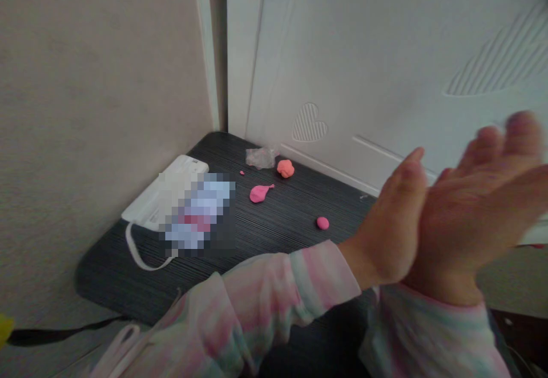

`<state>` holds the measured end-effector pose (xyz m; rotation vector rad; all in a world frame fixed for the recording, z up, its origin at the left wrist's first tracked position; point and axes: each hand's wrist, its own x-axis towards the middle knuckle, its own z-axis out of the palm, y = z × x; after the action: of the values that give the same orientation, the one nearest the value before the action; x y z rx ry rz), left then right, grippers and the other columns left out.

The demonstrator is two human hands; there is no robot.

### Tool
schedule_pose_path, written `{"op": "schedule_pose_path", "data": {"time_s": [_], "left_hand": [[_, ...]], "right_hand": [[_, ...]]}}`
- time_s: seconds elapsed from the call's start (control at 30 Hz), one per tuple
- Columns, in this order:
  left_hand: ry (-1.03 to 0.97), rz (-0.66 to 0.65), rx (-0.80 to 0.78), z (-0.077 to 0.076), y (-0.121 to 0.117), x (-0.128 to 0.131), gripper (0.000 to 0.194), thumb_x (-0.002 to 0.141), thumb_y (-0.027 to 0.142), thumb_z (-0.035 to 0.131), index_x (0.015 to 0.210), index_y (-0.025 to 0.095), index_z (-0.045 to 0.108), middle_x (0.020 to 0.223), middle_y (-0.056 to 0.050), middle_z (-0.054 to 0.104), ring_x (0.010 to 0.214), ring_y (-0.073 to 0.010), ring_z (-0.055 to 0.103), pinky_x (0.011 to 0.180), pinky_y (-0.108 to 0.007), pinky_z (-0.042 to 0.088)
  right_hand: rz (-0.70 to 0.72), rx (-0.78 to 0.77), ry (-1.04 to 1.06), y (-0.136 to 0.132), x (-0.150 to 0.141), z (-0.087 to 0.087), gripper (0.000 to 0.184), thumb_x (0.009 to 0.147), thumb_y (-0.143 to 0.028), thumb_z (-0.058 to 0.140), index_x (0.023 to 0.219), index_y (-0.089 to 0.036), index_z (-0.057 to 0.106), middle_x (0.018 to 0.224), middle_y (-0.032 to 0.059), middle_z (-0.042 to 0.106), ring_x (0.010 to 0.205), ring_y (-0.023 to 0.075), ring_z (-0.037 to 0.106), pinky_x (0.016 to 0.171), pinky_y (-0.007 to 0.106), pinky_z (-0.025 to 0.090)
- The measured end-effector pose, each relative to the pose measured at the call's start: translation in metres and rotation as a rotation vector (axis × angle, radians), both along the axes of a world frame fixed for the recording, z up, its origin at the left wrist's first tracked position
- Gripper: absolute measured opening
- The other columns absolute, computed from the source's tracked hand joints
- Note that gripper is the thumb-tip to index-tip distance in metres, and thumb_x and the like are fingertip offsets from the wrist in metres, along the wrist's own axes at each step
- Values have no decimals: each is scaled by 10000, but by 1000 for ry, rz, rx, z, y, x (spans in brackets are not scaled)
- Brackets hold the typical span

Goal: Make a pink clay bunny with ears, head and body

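Pink lump (322,223) near left hand (387,224), its heel against upward-slanting right hand (475,212), grip state and contents unclear

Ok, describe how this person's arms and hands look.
Both arms wear long, loose sleeves, the left sleeve and right sleeve alike: pale cloth with soft pink and grey-green stripes. The left hand and right hand show no gloves.

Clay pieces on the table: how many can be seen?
4: orange lump near the wrap, tiny pink crumb left of the lump, pink teardrop in front of it, pink disc nearest the left hand. That or the right hand may hide more.
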<state>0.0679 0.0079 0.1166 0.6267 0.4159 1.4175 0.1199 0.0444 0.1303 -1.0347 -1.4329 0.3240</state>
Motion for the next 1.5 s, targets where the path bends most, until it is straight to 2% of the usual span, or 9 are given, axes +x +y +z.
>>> {"op": "schedule_pose_path", "data": {"time_s": [0.13, 0.3, 0.4, 0.47, 0.63, 0.8, 1.03, 1.2, 1.5], "left_hand": [[-492, -193, -358, -11, 16, 1, 676, 802, 587, 142, 1214, 129, 421, 1304, -140, 435, 1183, -229, 435, 1001, -352, 328], [-696, -253, -315, -20, 24, -5, 657, 787, 602, 206, 945, 89, 584, 1221, -164, 502, 1145, -222, 468, 850, -245, 431], [-715, -265, -269, -20, 24, -9, 650, 785, 606, 221, 946, 98, 592, 1195, -149, 524, 1141, -221, 465, 791, -242, 443], [-704, -260, -280, -18, 23, -9, 635, 787, 602, 228, 957, 112, 593, 1158, -138, 554, 1113, -215, 484, 752, -243, 447], [-714, -281, -269, -13, 22, -10, 611, 792, 595, 216, 1028, 155, 569, 1108, -103, 589, 1047, -215, 531, 773, -300, 451], [-703, -243, -271, -8, 22, -10, 587, 801, 583, 216, 1093, 187, 537, 1075, -77, 609, 1055, -227, 534, 857, -371, 429], [-694, -201, -298, -4, 22, -8, 593, 817, 561, 203, 1119, 166, 526, 1138, -78, 581, 1116, -237, 491, 899, -361, 410], [-699, -186, -290, -5, 21, -9, 590, 826, 543, 185, 1042, 152, 570, 1073, -86, 610, 1105, -228, 498, 902, -346, 406], [-715, -235, -261, -6, 21, -11, 634, 805, 571, 175, 922, 119, 605, 938, -108, 646, 1020, -230, 552, 862, -347, 429]], "right_hand": [[-15, -172, 197, -3, -22, -5, 475, 869, -458, 109, 1205, -253, 375, 1390, 3, 289, 1306, 150, 211, 1092, 493, 58], [-89, -19, 257, 7, -6, -3, 393, 889, -368, 175, 1091, -272, 498, 1254, 5, 451, 1229, 150, 352, 1035, 499, 197], [-109, 161, 61, 18, 9, 0, 271, 850, -233, 355, 1061, -223, 524, 1148, 32, 514, 1128, 182, 443, 944, 471, 316], [-148, 286, -168, 22, 12, 2, 295, 809, -131, 408, 1083, -177, 508, 1126, 62, 515, 1097, 197, 453, 903, 442, 349], [-193, 364, -573, 19, -3, 3, 349, 785, -24, 383, 1107, -107, 489, 1168, 137, 451, 1153, 213, 391, 946, 420, 309], [-161, 360, -603, 19, -11, -2, 344, 792, -25, 373, 1092, -132, 502, 1164, 142, 444, 1155, 244, 391, 969, 454, 277], [-152, 334, -664, 22, -12, -7, 337, 806, -77, 381, 1099, -202, 491, 1163, 115, 452, 1141, 255, 404, 944, 485, 311], [-52, 361, -690, 19, -13, -8, 313, 846, -147, 353, 1106, -273, 473, 1186, 95, 429, 1188, 283, 348, 948, 553, 253], [-84, 378, -579, 19, -10, 1, 265, 868, -182, 346, 1082, -240, 491, 1085, 69, 490, 1106, 237, 427, 932, 460, 310]]}}
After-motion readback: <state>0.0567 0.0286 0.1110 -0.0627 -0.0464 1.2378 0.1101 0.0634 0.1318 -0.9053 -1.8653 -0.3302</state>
